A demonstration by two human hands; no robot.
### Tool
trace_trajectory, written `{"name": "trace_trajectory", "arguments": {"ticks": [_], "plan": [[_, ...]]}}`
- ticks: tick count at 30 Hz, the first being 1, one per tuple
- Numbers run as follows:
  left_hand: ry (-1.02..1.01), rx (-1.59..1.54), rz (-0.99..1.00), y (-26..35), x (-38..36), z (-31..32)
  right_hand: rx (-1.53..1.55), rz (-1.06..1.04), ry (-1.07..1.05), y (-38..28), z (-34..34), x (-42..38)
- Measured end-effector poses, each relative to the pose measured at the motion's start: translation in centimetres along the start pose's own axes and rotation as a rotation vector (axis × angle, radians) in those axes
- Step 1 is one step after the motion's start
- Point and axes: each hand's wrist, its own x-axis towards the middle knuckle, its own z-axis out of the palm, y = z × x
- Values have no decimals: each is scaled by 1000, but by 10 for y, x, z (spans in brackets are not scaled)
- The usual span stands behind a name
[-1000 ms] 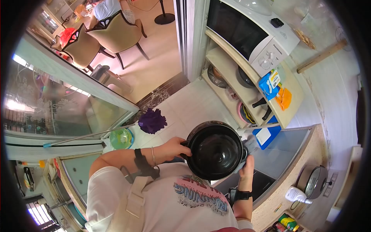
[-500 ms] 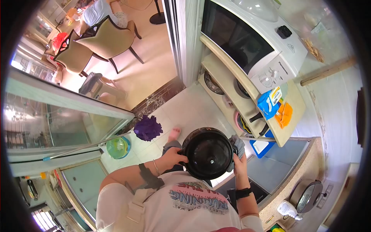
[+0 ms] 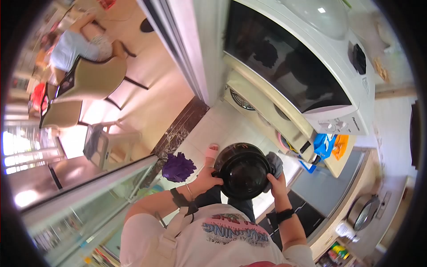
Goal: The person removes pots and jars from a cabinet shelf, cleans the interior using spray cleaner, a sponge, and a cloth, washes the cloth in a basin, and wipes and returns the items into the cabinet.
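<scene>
A round black pot hangs in front of my body, held from both sides. My left hand is closed on its left side, with the thumb over the handle. On the opposite side my right hand grips the pot's other edge together with a grey cloth. The pot's dark, shiny top faces up toward the camera. Below the pot, one foot in a pink slipper shows on the tiled floor.
A white microwave stands on a shelf unit at the right, beside a blue packet and an orange cloth. A purple mop head lies near the sliding-door threshold. Beyond are chairs and a seated person.
The view has turned and come nearer the microwave and doorway. Both hands still hold the pot and cloth. The slippered foot shows farther forward beside the pot.
</scene>
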Motion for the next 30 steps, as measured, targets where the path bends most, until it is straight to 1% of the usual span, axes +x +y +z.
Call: {"name": "trace_trajectory", "arguments": {"ticks": [1,6,9,10,13,14,15,17,18,20,21,22,23,24,25,26,28,29,30], "plan": [[-20,-30,-16,7,6,-10,1,-20,-9,5,4,11],[-67,-69,-54,24,27,-44,66,63,61,20,22,33],[-79,-39,-39,6,41,-56,139,118,107,28,25,27],[-94,-4,-31,5,43,-58,171,88,126,31,27,24],[-146,-96,-67,23,34,-48,198,95,179,38,23,5],[-178,-46,-104,20,35,-48,197,100,211,43,19,-2],[-232,1,-121,24,35,-40,202,121,278,47,12,-14],[-259,68,-134,34,24,-29,208,172,324,59,1,-27],[-273,287,-86,54,12,-19,242,155,342,63,-6,-36],[-251,443,-200,27,18,-5,268,125,330,66,-19,-56],[-318,313,-140,6,20,1,314,126,292,66,-27,-67],[-299,421,-137,47,-10,17,343,96,262,60,-29,-78],[-259,396,-80,4,5,29,375,68,246,57,-35,-89],[-241,509,-122,36,-20,43,377,49,237,63,-48,-102],[-232,527,-155,14,-13,59,380,23,247,69,-66,-114],[-214,534,-121,27,-32,79,394,48,271,75,-86,-129],[-207,457,-58,4,-34,122,424,80,364,80,-135,-157],[-219,428,-26,-5,-41,145,358,34,339,75,-152,-175],[-221,400,-40,-10,-49,170,295,-14,324,68,-171,-195]]}}
